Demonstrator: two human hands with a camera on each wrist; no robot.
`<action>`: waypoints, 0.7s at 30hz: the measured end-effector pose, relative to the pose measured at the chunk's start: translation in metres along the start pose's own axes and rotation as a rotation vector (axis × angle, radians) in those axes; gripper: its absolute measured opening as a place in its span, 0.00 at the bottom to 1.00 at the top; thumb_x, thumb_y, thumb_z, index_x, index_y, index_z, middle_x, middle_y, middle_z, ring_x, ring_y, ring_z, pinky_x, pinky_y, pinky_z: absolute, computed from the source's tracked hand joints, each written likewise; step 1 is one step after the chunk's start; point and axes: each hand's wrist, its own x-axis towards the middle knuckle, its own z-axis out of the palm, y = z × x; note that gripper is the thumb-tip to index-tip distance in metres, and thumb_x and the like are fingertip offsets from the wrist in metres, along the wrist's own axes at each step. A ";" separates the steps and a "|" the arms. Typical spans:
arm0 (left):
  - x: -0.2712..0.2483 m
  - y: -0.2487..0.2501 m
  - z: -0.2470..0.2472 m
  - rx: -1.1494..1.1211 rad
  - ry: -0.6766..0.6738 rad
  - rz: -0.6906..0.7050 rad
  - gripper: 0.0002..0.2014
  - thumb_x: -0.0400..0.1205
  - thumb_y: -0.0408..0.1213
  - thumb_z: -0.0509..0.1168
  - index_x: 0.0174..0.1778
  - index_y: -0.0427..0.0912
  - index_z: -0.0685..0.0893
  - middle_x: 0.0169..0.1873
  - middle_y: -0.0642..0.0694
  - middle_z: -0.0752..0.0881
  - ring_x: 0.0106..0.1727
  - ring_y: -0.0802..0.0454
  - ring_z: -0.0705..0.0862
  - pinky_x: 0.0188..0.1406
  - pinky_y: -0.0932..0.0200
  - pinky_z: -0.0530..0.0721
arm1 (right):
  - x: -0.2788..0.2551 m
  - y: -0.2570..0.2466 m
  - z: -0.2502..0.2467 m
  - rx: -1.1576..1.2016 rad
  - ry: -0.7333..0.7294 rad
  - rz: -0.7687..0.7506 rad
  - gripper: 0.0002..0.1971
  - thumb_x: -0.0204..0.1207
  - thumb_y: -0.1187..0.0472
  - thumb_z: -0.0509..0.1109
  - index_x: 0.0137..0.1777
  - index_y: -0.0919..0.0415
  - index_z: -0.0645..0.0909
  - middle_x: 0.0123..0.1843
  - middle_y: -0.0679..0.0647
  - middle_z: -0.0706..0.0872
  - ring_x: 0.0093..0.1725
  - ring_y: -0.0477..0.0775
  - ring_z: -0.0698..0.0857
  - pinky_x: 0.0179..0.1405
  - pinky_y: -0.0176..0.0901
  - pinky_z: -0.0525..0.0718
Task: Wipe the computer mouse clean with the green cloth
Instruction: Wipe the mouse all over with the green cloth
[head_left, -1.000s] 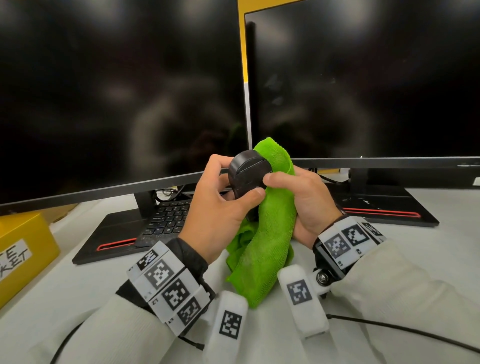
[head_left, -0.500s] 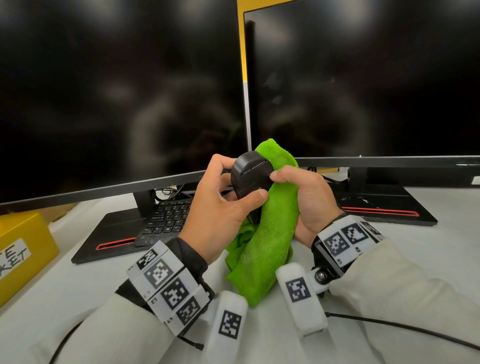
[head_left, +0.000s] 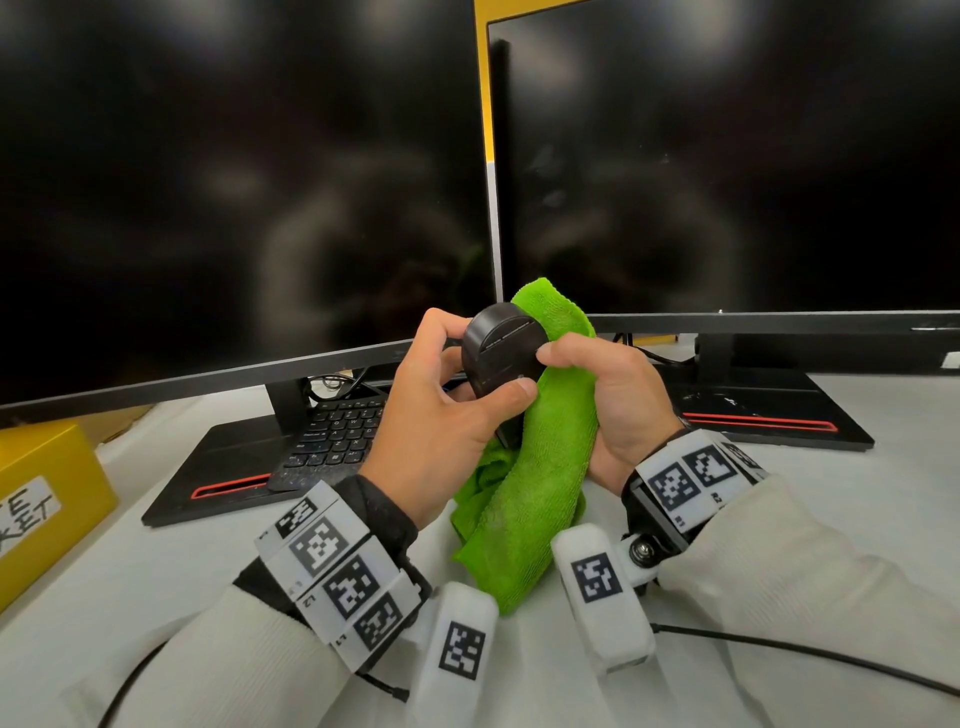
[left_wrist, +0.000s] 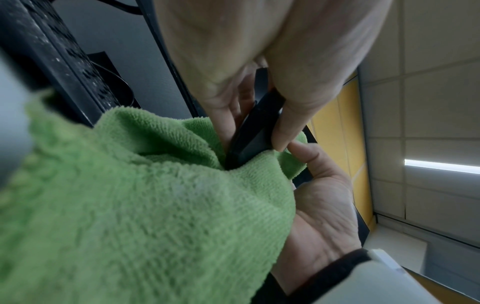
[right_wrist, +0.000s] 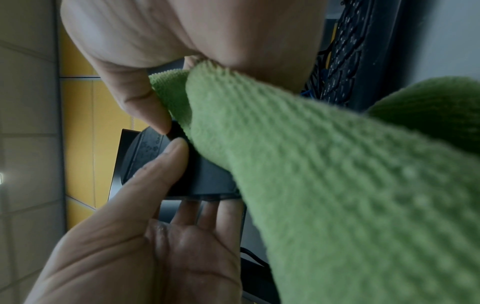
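- Head view: Above the worktop's front edge, the left hand (head_left: 441, 415) gripped a black mouse (head_left: 501, 353), its underside turned to the camera and its thumb across the lower edge. The right hand (head_left: 618, 400) was curled round a green cloth (head_left: 540, 467), holding it against the mouse's right side; the cloth's tail hung to the worktop (head_left: 156, 571). Behind stood two dark monitors (head_left: 234, 182), a keyboard (head_left: 337, 434) and, at the left edge, a yellow box (head_left: 47, 488).
- Left wrist view: The thumb and fingers of the left hand (left_wrist: 233, 61) clamped the mouse (left_wrist: 255, 131) edge-on, the cloth (left_wrist: 155, 205) bunched below it.
- Right wrist view: The right hand (right_wrist: 155, 41) pinched the cloth (right_wrist: 324, 174) over the mouse (right_wrist: 207, 176); the left hand (right_wrist: 142, 246) held it from below.
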 end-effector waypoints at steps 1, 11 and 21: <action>0.000 0.000 0.000 -0.007 -0.003 -0.004 0.17 0.79 0.22 0.77 0.55 0.42 0.78 0.59 0.33 0.90 0.55 0.37 0.93 0.59 0.27 0.91 | 0.000 0.000 0.000 -0.002 0.006 -0.001 0.30 0.58 0.63 0.77 0.62 0.74 0.84 0.66 0.84 0.80 0.65 0.87 0.80 0.62 0.89 0.76; -0.001 0.002 0.001 -0.046 0.004 -0.027 0.17 0.80 0.21 0.76 0.55 0.40 0.77 0.60 0.32 0.90 0.53 0.41 0.93 0.59 0.25 0.90 | 0.006 0.001 -0.007 -0.028 -0.042 -0.012 0.22 0.65 0.69 0.72 0.60 0.75 0.84 0.56 0.78 0.85 0.55 0.77 0.85 0.64 0.87 0.75; -0.002 0.002 0.003 -0.056 0.010 -0.036 0.18 0.79 0.20 0.76 0.54 0.40 0.77 0.59 0.31 0.89 0.52 0.41 0.92 0.59 0.24 0.90 | 0.006 0.004 -0.004 0.007 0.015 0.001 0.28 0.56 0.64 0.77 0.59 0.72 0.87 0.65 0.81 0.82 0.64 0.85 0.83 0.61 0.88 0.77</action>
